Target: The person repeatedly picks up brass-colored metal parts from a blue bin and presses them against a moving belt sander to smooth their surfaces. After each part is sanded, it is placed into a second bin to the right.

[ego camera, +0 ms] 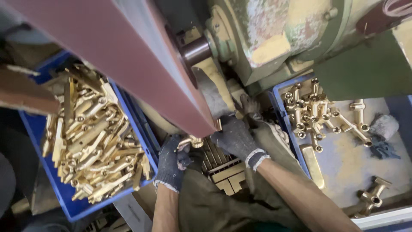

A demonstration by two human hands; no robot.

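Note:
A brass fitting (pixel 194 141) is pressed up against the edge of a wide reddish-brown sanding belt (pixel 128 56) that runs diagonally across the view. My left hand (pixel 171 163), in a dark knitted glove, grips the fitting's near end. My right hand (pixel 236 139), also gloved, holds its far end right under the belt's lower edge. Both forearms are bare. My lap, in olive trousers, lies below the hands.
A blue crate (pixel 73 206) at left is heaped with raw brass fittings (pixel 92 141). A second blue tray (pixel 281 107) at right holds several shiny brass fittings (pixel 313 114) and a grey rag (pixel 384 126). A worn green machine housing (pixel 274 30) stands behind the belt.

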